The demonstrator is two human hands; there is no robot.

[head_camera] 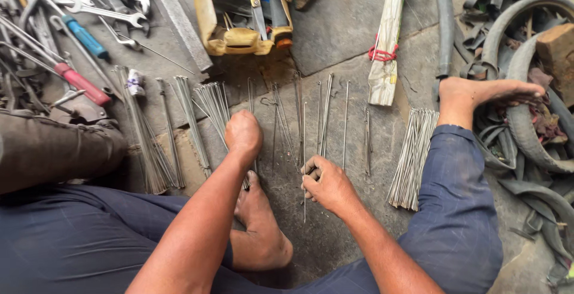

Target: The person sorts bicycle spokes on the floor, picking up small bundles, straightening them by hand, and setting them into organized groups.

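I logged the left hand (243, 133) curled into a narrow grip over a bunch of thin metal spokes (214, 104) on the stone floor (335, 25); whether it actually clasped any I could not tell. The right hand (326, 183) was closed on a single spoke (304, 135), which ran up the floor from its fingers. More spokes lay in loose rows between the hands, and a larger bundle (412, 156) rested just beside the right leg. Wrenches (107, 13) and screwdrivers (81, 34) crowded the upper left. A yellow toolbox (239, 40) held assorted hand tools. Old tyres (526, 78) were piled at right.
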